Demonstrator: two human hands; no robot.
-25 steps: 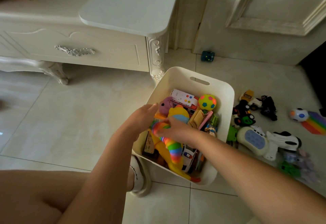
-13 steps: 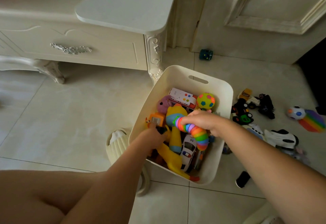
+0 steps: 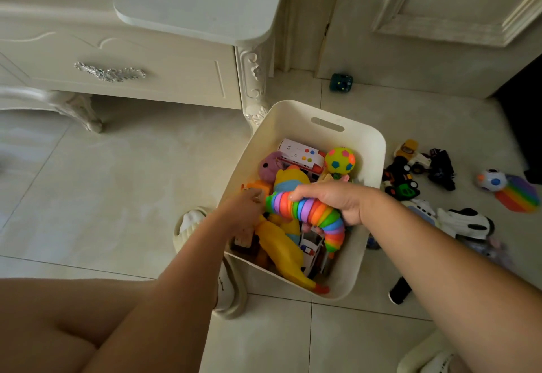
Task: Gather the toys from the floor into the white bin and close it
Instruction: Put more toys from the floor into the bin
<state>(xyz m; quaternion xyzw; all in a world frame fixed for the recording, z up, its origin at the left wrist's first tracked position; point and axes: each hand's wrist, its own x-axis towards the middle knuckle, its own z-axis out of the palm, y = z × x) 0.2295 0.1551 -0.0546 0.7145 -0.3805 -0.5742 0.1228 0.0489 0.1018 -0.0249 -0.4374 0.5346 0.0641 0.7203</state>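
**Q:** Moved since a second ago?
**A:** Rainbow slug toy (image 3: 308, 214), then lying on the pile, now lifted clear and carried toward mid-bin. Left hand (image 3: 243, 211) brought from the bin's left rim down inside, next to the slug's head end.

**Q:** Grip of the right hand?
**A:** Right hand (image 3: 331, 199) palm down, fingers wrapped round the slug's middle. Tail segments drooping below the hand, above a white police car (image 3: 308, 251).

**Q:** And of the left?
**A:** Reaching to an orange toy (image 3: 258, 186) by the left wall. Holding or merely touching: not to be told, fingertips lost among the toys.

**Q:** Position of the bin?
**A:** White bin (image 3: 363, 143) on the tiled floor (image 3: 117, 182), open at the top, far-left corner just beside the carved leg of a cream cabinet (image 3: 176, 79).

**Q:** Contents?
**A:** At the far end, a white toy bus (image 3: 302, 155) with coloured dots, beside a yellow patched ball (image 3: 340, 160). A purple plush (image 3: 271, 165) at the left. A yellow rubber chicken (image 3: 281, 249) stretched toward the near wall.

**Q:** Outside the bin?
**A:** To the right, on the floor:
- a cluster of toy vehicles (image 3: 404, 179)
- a white dotted ball (image 3: 491, 179) touching a rainbow pop pad (image 3: 519, 193)
- a white-and-black toy car (image 3: 466, 221)

Farther back, a teal cube (image 3: 340, 82) near the door (image 3: 440, 6). At the near-left corner, a white slipper (image 3: 225, 290).
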